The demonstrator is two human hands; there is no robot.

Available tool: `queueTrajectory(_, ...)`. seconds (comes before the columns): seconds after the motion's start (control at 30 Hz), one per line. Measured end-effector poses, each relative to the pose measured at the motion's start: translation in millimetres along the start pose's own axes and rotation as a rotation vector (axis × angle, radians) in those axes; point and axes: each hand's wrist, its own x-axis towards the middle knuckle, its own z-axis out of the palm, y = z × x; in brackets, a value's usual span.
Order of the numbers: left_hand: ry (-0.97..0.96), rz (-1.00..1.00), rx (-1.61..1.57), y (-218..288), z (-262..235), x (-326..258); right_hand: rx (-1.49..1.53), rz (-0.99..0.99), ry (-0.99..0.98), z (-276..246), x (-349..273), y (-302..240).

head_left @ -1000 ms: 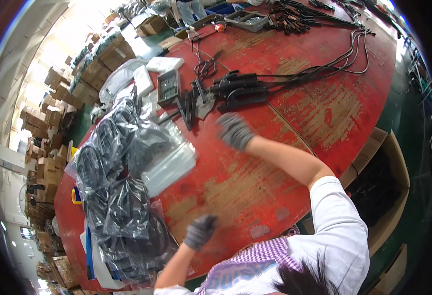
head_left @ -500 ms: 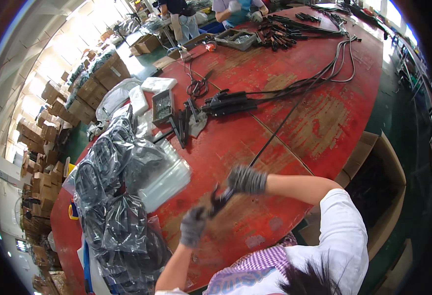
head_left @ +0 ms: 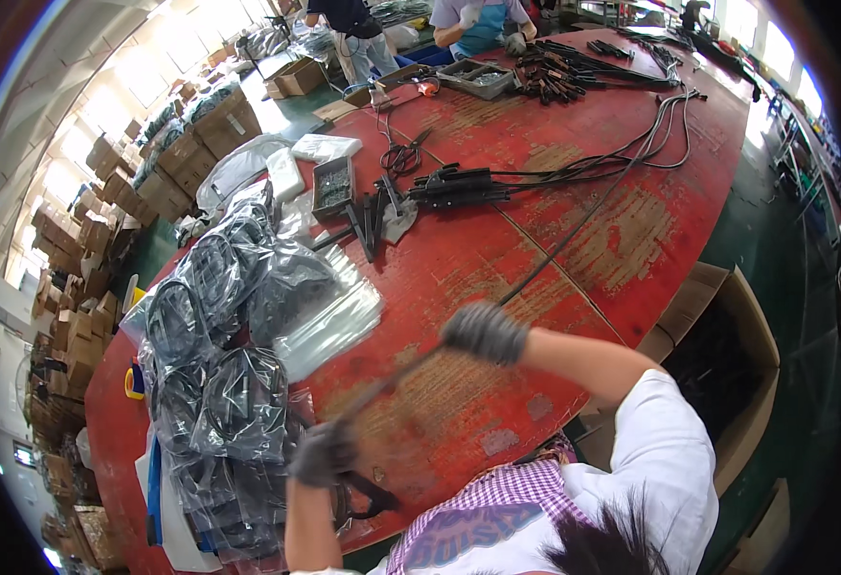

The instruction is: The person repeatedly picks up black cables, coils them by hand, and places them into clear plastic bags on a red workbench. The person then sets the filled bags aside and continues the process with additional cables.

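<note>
A black cable (head_left: pixel 389 384) runs taut between my two gloved hands, low over the red table (head_left: pixel 459 422). My left hand (head_left: pixel 325 453), in a grey glove, is closed around it near the front left. A dark end piece (head_left: pixel 373 495) of the cable hangs past that hand, blurred by motion. Farther right, my right hand (head_left: pixel 486 333), gloved too, is wrapped round the same cable. Beyond it the cable continues to the far right, toward several grey cables. Beside my left hand lie clear bags (head_left: pixel 243 402) with coiled black cables inside.
Flat clear plastic bags (head_left: pixel 336 321) lie left of centre. Behind them are a grey tray of small parts (head_left: pixel 332 187), scissors (head_left: pixel 406 153) and a bundle of black cable ends (head_left: pixel 459 187). A cardboard box (head_left: pixel 761 383) stands at the right edge. Two people work across the table.
My left hand has moved left and toward me, drawing the cable end out into a longer stretch. My right hand has stayed near its place, still gripping the cable.
</note>
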Motion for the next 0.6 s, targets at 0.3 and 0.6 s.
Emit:
queueTrajectory(0.3,-0.097,0.7,-0.167,56.3,-69.3,-96.8,-0.092,-0.053,-0.125,-36.3,-69.5,11.3)
queueTrajectory(0.6,-0.185,1.108,1.582,9.9,24.4,-2.3,0.268,-0.093,0.238,-72.0,14.5,-100.0)
